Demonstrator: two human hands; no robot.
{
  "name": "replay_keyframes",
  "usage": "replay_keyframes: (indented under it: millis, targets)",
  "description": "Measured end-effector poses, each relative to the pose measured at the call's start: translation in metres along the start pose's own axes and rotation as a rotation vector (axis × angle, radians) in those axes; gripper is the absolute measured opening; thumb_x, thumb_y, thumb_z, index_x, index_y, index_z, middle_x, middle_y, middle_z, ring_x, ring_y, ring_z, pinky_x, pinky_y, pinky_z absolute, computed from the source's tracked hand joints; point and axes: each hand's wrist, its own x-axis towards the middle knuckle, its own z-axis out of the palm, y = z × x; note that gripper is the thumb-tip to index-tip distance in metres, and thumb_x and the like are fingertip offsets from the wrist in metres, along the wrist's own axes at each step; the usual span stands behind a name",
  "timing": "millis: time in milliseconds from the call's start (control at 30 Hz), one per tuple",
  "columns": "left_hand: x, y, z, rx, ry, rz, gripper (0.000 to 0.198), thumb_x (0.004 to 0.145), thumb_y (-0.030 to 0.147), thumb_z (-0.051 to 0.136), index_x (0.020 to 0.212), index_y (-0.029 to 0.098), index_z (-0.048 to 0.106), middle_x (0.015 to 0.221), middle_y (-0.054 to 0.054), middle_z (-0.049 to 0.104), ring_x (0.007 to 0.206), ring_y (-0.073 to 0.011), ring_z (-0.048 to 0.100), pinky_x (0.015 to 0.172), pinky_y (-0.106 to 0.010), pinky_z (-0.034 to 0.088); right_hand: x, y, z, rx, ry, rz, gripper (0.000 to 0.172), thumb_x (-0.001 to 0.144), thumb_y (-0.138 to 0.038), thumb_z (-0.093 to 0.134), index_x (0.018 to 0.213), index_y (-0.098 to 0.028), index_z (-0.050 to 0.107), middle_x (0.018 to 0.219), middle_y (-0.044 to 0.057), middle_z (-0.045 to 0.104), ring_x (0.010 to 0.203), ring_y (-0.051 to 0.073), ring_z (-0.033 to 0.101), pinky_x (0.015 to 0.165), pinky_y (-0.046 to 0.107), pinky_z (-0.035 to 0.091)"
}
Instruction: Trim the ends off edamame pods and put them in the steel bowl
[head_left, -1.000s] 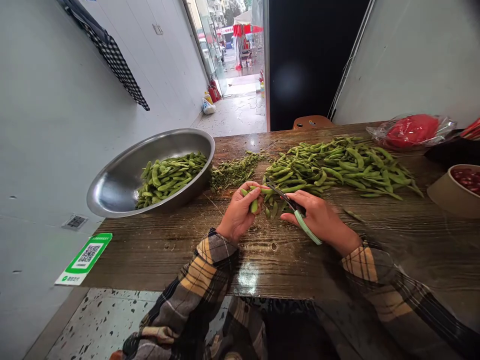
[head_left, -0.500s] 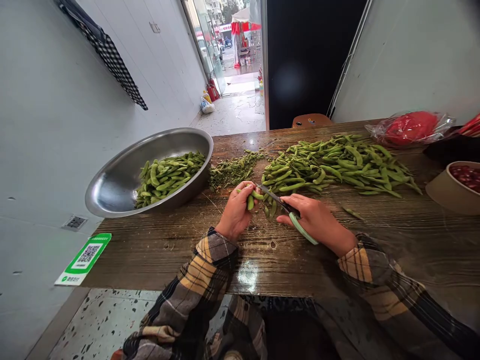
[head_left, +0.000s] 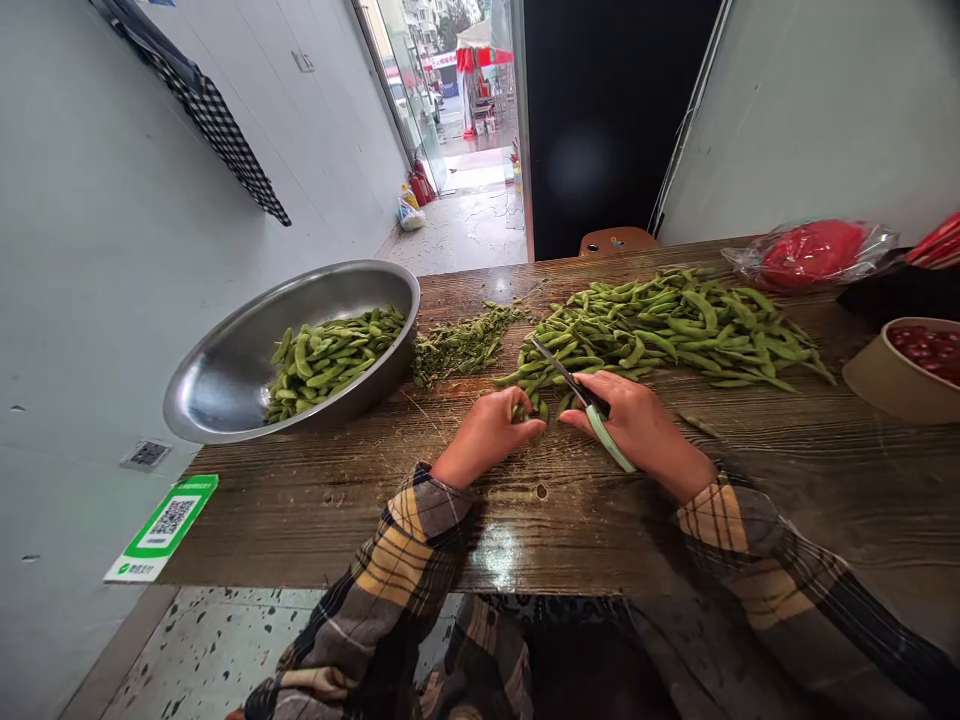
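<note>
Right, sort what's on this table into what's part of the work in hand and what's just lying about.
In use: left hand at the near pods; right hand gripping scissors; pile of pods; metal bowl with pods in it; heap of cut bits.

Lying about: red bag; tan bowl; QR sticker.

The wooden tabletop (head_left: 337, 500) is dark and scratched. A big steel bowl (head_left: 225, 385) sits at its left side. Beside the bowl lies a small heap of cut pod ends (head_left: 457, 345). A long pile of edamame pods (head_left: 675, 325) lies to the right. A tan bowl (head_left: 877, 385) and a plastic bag (head_left: 814, 255) sit far right.
</note>
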Motion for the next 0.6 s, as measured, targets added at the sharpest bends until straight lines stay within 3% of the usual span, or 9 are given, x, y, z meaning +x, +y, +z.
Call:
replay_keyframes:
  millis: [167,267,367,500,600]
  targets:
    - [-0.001,-0.007,0.002,0.195,0.005,-0.001,0.014,0.063,0.023,0.073,0.064,0.019,0.059,0.063,-0.001,0.058,0.059,-0.0145,0.046,0.057,-0.025,0.029,0.000,0.001,0.000,0.006,0.005,0.002,0.040,0.084,-0.042,0.064,0.115,-0.018,0.063,0.109,0.013,0.069,0.099,0.029,0.066,0.085,0.043,0.053]
    - [0.002,-0.011,-0.005,0.135,0.044,-0.009,0.008,0.065,0.013,0.066,0.063,0.018,0.061,0.065,-0.001,0.058,0.063,-0.0146,0.048,0.061,-0.025,0.033,0.000,-0.001,-0.001,0.017,-0.012,0.002,0.039,0.084,-0.041,0.063,0.116,-0.018,0.062,0.109,0.012,0.068,0.099,0.028,0.066,0.085,0.042,0.052]
    - [0.004,-0.010,-0.014,-0.156,0.068,-0.039,0.003,0.069,0.016,0.065,0.068,0.017,0.062,0.063,0.001,0.056,0.061,-0.0121,0.047,0.059,-0.023,0.035,-0.001,-0.003,-0.003,0.030,-0.042,-0.005,0.039,0.084,-0.042,0.063,0.116,-0.018,0.061,0.110,0.011,0.067,0.100,0.027,0.065,0.085,0.040,0.052]
    - [0.002,-0.002,-0.020,-0.691,0.057,-0.143,0.020,0.076,0.033,0.068,0.083,0.016,0.061,0.056,0.006,0.047,0.047,-0.0064,0.037,0.047,-0.020,0.029,-0.001,-0.005,-0.004,0.050,-0.115,0.011,0.047,0.081,-0.044,0.067,0.119,-0.017,0.059,0.108,0.010,0.065,0.095,0.025,0.065,0.081,0.038,0.053]
    - [0.000,0.004,-0.017,-0.925,0.072,-0.182,0.026,0.072,0.034,0.073,0.084,0.016,0.058,0.058,0.006,0.046,0.045,-0.0043,0.037,0.045,-0.018,0.029,-0.001,-0.006,-0.004,0.053,-0.166,0.004,0.052,0.079,-0.045,0.068,0.121,-0.017,0.057,0.106,0.009,0.063,0.093,0.024,0.064,0.079,0.038,0.053]
